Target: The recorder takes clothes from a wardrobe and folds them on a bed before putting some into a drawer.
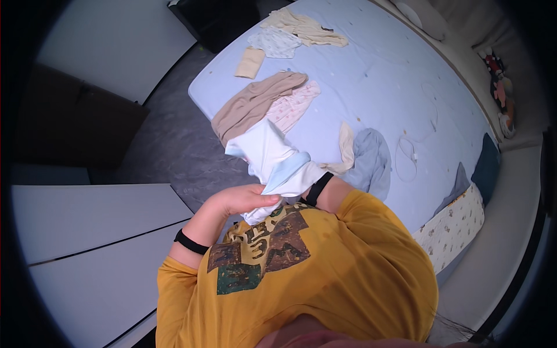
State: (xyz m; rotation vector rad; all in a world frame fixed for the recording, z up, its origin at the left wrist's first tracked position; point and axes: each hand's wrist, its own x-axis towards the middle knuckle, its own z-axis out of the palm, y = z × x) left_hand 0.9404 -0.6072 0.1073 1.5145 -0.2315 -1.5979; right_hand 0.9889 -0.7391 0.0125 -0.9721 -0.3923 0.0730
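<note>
My left hand (252,198) pinches the edge of a white garment with pale blue trim (265,145), thumb on top, in front of my chest. My right forearm (333,193) runs into the same garment, and the cloth covers my right hand, so its fingers are hidden. The upper part of the garment stands up over the near edge of the bed. Just beyond it lie brown trousers (256,102) and a pink-patterned white garment (293,104). A light blue garment (372,156) and a cream piece of clothing (346,145) lie to the right of my right forearm.
On the bed (339,100), farther off, are a folded beige cloth (249,63), a patterned white garment (274,42) and cream clothing (304,28). A white cable (407,161) lies at right. White cabinets (95,222) stand at left, and plush toys (500,91) sit by the far-right edge.
</note>
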